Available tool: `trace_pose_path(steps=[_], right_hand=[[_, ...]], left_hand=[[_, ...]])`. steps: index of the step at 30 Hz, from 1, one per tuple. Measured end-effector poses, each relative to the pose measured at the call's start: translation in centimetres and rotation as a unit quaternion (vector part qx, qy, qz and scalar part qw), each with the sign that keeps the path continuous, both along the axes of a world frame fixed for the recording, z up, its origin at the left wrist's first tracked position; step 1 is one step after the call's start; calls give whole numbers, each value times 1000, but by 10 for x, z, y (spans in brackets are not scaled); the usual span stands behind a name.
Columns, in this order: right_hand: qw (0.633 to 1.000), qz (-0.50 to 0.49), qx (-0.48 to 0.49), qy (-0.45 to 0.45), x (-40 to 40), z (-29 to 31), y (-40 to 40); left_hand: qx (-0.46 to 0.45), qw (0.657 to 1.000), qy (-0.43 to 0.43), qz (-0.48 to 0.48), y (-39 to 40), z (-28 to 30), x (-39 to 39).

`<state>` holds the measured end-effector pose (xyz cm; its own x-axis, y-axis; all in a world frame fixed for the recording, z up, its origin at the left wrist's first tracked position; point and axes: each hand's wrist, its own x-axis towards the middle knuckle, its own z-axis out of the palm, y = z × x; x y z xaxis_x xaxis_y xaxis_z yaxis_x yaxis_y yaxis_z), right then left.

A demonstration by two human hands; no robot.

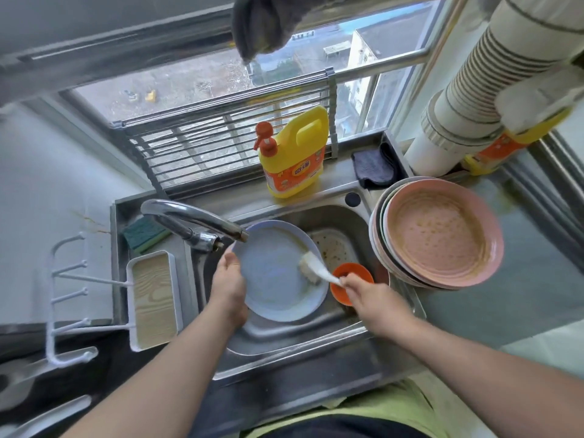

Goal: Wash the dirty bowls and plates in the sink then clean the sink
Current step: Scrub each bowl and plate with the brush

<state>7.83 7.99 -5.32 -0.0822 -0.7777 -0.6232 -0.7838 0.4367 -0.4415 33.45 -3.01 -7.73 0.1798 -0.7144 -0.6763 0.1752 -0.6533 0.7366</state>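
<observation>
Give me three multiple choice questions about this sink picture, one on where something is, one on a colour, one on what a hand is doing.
1. Where does the stack of dirty pink plastic plates stand?
A. on the counter right of the steel sink
B. in the sink
C. on the window rack

2. What colour is the small bowl in the sink?
A. green
B. orange
C. white

3. What is the right hand doing?
A. hanging idle
B. turning the tap
C. gripping the white-handled dish brush against the pale blue round plate

Answers: 1 A, the stack sits on the counter beside the basin. 2 B, its wall is plainly orange. 3 C, its fingers curl round the handle while the left hand holds the plate's rim.
</observation>
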Motion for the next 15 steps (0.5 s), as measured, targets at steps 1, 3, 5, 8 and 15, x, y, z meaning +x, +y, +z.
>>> trace_pose_path(steps=[1, 3, 5, 8, 15], right_hand=[[1000, -12, -20, 9, 3, -1, -17], [998, -22, -53, -23, 29, 4, -45], [993, -12, -56, -104, 72, 8, -44], [982, -9, -54, -183, 99, 18, 7], [996, -17, -85, -26, -3, 13, 14]], left_hand=[[-2, 1000, 7, -8, 3, 4, -9], [4, 999, 32, -15, 8, 14, -29], [38, 998, 44, 14, 6, 22, -38], [53, 995, 41, 72, -7, 13, -19], [11, 1000, -7, 28, -3, 11, 14]])
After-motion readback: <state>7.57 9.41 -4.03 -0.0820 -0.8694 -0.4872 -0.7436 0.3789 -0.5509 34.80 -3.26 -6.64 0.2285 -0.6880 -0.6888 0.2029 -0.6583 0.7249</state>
